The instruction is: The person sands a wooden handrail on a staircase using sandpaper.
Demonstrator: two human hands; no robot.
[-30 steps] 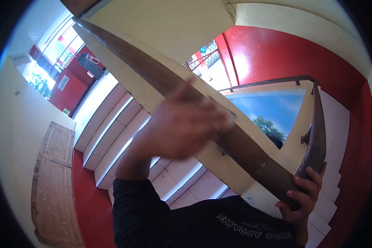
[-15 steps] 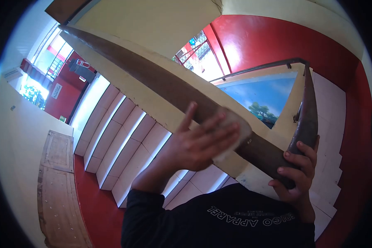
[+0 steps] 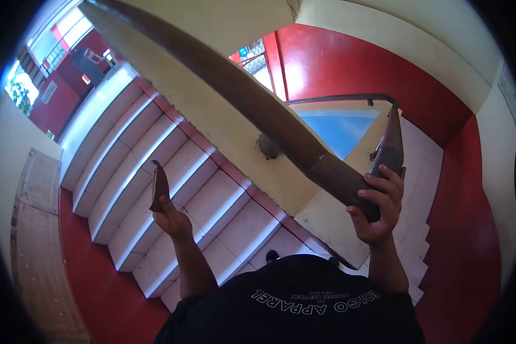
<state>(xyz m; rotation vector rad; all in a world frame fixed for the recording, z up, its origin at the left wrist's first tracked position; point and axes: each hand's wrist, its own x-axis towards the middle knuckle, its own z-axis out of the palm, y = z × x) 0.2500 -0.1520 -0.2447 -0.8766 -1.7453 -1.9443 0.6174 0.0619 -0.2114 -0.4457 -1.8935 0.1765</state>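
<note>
A dark brown metal handrail [image 3: 252, 100] runs along a cream stair wall, from the upper left down to a bend at the right. My right hand [image 3: 379, 206] grips the rail at that bend. My left hand [image 3: 172, 219] is lifted off the rail, out over the steps, and holds a small piece of brown sandpaper [image 3: 159, 186] edge-on between its fingers. A dark rubbed patch [image 3: 268, 145] shows on the wall just under the rail.
White tiled steps [image 3: 149, 166] with red edging go down to the left. A second flight [image 3: 421, 189] drops at the right beside a red wall. A wooden board [image 3: 34, 229] leans at the left wall. A blue mural [image 3: 341, 129] lies beyond the rail.
My left hand has come off the handrail and swung down to the left with the sandpaper. The view has tipped downward. My right hand stays on the rail's bend.
</note>
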